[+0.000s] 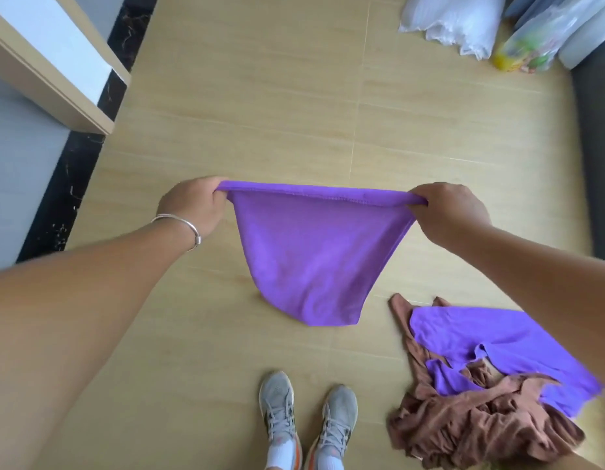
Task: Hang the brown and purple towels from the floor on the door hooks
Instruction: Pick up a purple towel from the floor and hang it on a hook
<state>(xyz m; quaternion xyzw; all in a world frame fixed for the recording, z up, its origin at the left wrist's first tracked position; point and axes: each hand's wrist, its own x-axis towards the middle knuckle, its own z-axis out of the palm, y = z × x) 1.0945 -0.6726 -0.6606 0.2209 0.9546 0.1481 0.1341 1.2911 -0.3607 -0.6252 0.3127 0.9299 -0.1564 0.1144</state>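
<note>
A purple towel (311, 252) hangs stretched between my two hands above the wooden floor, its top hem taut and its body sagging down. My left hand (192, 206) grips the towel's left corner and my right hand (450, 213) grips the right corner. On the floor at the lower right lies a heap with another purple towel (497, 337) spread over crumpled brown towels (463, 425). My right forearm hides part of that heap. No door hooks show in this view.
A pale wooden door frame (57, 76) and a black marble threshold (74, 184) run along the left. Plastic bags (463, 22) and a colourful packet (524, 52) sit at the far right by a dark furniture edge (595, 164). My grey shoes (307, 415) stand at the bottom.
</note>
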